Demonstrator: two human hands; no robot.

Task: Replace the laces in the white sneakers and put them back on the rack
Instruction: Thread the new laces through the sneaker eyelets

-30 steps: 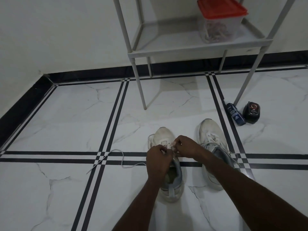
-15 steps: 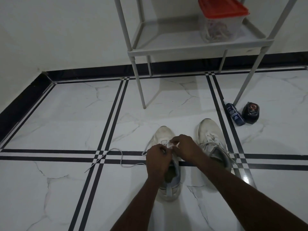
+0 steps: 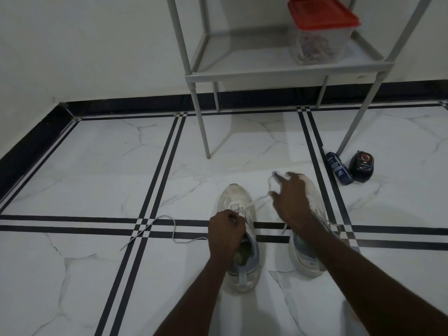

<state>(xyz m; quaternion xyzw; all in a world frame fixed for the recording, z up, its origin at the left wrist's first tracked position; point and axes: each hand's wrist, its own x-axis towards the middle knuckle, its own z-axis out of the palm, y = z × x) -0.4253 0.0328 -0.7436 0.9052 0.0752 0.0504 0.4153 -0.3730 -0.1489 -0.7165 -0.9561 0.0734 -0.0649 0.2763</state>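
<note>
Bottle (image 3: 339,171) label unreadable.

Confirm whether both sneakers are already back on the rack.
No: both white sneakers stand on the floor, and the rack shelf holds only a red-lidded container.

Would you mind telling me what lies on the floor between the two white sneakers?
In the head view, only bare tiled floor lies between the left sneaker and the right sneaker; a lace crosses above the gap, up to the right hand.
</note>
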